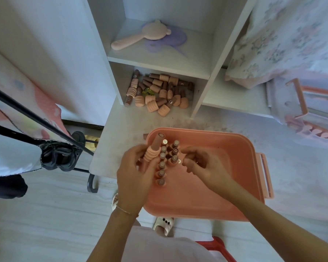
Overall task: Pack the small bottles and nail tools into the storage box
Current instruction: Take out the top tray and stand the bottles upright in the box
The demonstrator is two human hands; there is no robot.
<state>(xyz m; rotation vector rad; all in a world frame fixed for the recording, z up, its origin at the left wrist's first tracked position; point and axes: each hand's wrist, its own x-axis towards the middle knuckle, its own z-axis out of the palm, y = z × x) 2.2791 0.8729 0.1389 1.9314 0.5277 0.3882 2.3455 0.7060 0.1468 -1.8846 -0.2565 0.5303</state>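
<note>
L hand [134, 173] grips a ribbed bottle [153, 150] over the storage box [206, 190]; R hand [203, 165], fingers loosely curled, holds nothing. Stand it upright vs. the bottle row [162, 163], snug, w/o toppling neighbours.

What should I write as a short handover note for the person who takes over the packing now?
Left hand: its grip holds a ribbed bottle above the box.
Right hand: fingers curled by the second row; whether it holds anything is unclear.
Done: two rows of bottles stand upright at the box's left side.
Left: a pile of bottles lies on the lower shelf.
</note>
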